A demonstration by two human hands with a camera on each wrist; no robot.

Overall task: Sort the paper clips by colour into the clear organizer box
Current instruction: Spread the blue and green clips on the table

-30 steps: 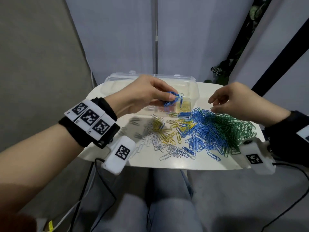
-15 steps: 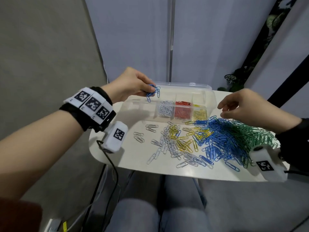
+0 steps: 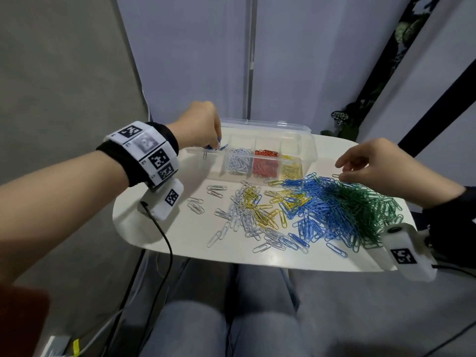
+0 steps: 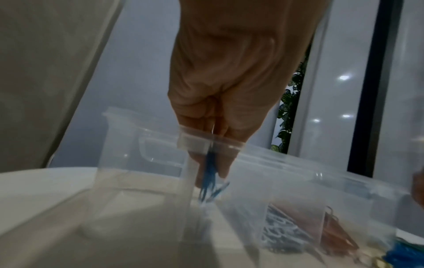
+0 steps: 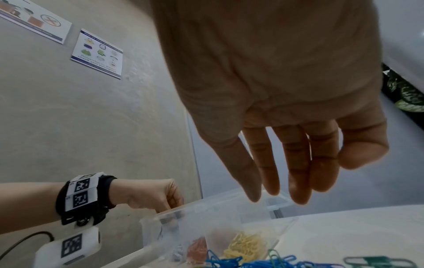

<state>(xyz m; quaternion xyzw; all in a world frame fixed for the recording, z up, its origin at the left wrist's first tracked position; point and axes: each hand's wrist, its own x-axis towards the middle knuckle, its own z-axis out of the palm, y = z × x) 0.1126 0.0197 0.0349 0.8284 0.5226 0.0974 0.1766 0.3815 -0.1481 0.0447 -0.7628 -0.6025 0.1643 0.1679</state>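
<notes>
The clear organizer box stands at the back of the white table, holding white, red and yellow clips in separate compartments. My left hand reaches into the box's leftmost compartment and pinches a bunch of blue clips. My right hand hovers with relaxed fingers over the mixed pile, where blue clips lie beside green clips. Loose white and yellow clips are scattered left of the pile.
A wall runs along the left and a curtain hangs behind the table. A plant stands at the back right. My knees sit below the table's front edge. A cable hangs from the left wrist camera.
My left hand has carried the bunch of blue clips from above the pile leftward and down into the box's leftmost compartment. The right hand has stayed over the pile.
</notes>
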